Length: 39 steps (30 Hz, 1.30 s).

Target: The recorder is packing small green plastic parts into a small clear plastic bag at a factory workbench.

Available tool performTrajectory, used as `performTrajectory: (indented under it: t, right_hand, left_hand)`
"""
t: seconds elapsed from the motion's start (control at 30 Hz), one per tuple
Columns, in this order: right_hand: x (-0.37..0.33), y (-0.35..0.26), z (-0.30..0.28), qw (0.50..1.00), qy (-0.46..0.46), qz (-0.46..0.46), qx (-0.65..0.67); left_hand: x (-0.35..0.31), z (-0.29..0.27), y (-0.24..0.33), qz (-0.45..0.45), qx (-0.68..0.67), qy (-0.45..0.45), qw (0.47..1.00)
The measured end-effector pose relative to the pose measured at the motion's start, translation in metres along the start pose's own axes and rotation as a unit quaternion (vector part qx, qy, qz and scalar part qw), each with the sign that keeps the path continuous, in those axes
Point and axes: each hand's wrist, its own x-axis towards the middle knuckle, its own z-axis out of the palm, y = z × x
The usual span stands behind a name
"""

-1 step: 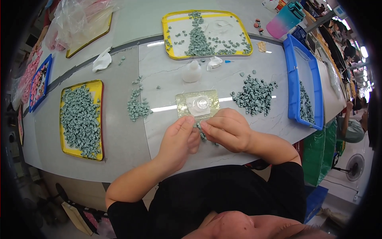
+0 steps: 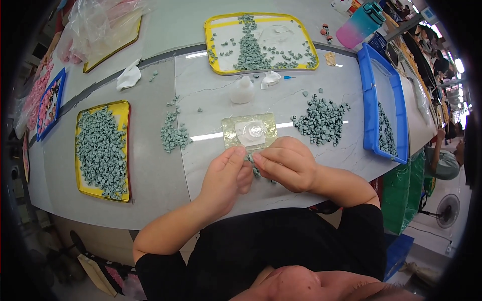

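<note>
My left hand (image 2: pixel 228 173) and my right hand (image 2: pixel 287 164) are drawn together low over the table, both closed in a pinch, fingertips nearly touching. Between them shows a bit of grey-green (image 2: pixel 248 157); whether either hand grips it or it lies on the table behind cannot be told. Small grey-green pieces (image 2: pixel 256 173) lie under my right fingers, partly covered. Just beyond my fingertips is a shiny gold-coloured pad (image 2: pixel 228 131) with a white sheet and a small round clear dish (image 2: pixel 255 131) on it. To the right spreads a pile of dark-marked green pieces (image 2: pixel 321 120).
At the left stands a yellow-rimmed tray (image 2: pixel 128 150) of green pieces, with a loose heap (image 2: pixel 174 136) beside it. Farther off are a white bottle (image 2: pixel 242 90), a crumpled white tissue (image 2: pixel 270 79) and another yellow tray (image 2: pixel 211 47). A blue bin (image 2: pixel 370 100) borders the right side.
</note>
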Motion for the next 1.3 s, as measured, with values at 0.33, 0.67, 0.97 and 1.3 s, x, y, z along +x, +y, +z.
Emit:
performTrajectory:
  t: [0.33,0.67,0.97,1.3]
  right_hand:
    - [0.002,-0.004,0.012,0.998,0.01,-0.036,-0.045]
    - [0.006,-0.008,0.024,0.994,0.068,0.011,0.079]
    - [0.005,-0.013,0.021,0.983,0.088,0.126,0.101]
    - [0.004,-0.006,0.011,0.974,0.054,0.181,0.124]
  left_hand:
    - [-0.005,0.0,-0.003,0.007,0.003,0.007,1.0]
    - [-0.01,-0.011,-0.015,0.205,0.158,0.032,0.965]
    - [-0.006,-0.005,-0.02,0.264,0.247,0.052,0.931]
    - [-0.011,0.004,-0.009,0.16,0.089,-0.024,0.983]
